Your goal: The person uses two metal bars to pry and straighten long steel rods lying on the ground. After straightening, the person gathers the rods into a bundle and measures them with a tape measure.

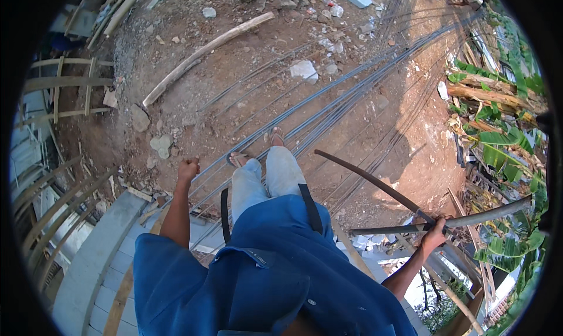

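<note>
My right hand (433, 234) is closed around two long dark bars that cross at the grip. One bar (381, 187) slants up and to the left over the dirt; the other bar (489, 214) runs almost level, reaching toward the plants on the right. Held out at my left side, my left hand (188, 169) is curled into a loose fist, and nothing sticks out of it. Close by it lies a bundle of long thin steel rods (328, 107), stretching diagonally from beside my sandalled feet to the far right.
A bent wooden pole (205, 57) rests on the dirt ahead. White rubble (304, 71) and stones are scattered about. Wooden framing (58, 86) stands on the left, above a grey concrete ledge (99, 248). Banana leaves and cut trunks (487, 95) line the right side.
</note>
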A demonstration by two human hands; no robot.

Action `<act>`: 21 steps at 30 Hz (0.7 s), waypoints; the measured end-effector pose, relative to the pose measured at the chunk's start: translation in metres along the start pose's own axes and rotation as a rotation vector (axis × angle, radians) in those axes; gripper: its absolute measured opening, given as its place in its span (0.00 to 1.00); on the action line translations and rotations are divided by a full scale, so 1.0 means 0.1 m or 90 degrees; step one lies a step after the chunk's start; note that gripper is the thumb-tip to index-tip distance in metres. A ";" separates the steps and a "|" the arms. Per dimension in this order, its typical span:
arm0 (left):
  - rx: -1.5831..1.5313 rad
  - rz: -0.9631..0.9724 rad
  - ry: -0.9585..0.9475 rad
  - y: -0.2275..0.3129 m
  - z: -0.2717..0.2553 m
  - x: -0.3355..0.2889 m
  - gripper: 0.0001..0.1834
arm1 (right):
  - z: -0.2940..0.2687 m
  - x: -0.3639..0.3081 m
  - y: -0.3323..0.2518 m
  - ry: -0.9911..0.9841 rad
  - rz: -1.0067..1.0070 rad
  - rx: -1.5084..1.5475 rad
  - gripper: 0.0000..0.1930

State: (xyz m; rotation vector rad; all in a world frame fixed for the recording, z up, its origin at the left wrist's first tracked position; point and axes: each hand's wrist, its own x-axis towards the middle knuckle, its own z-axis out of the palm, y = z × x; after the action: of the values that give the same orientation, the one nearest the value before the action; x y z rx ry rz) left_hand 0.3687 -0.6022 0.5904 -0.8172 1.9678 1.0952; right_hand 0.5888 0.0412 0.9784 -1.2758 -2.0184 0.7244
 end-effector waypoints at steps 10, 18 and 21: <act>-0.115 -0.063 0.026 0.44 0.27 0.36 0.20 | 2.55 -0.34 1.43 -0.488 -0.097 -0.412 0.11; -0.074 -0.083 0.141 0.17 -0.21 0.95 0.20 | 4.69 -0.98 3.98 -0.393 0.096 -0.149 0.16; 0.043 -0.072 0.126 0.00 -0.13 1.59 0.19 | 5.16 -1.06 4.63 -0.321 0.043 -0.224 0.21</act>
State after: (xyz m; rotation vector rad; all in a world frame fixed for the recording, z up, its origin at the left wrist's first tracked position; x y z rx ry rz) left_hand 0.2800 -0.6419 0.4638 -1.0195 2.0808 0.9057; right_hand 0.4978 0.0595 0.2831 -1.4718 -2.6108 0.8080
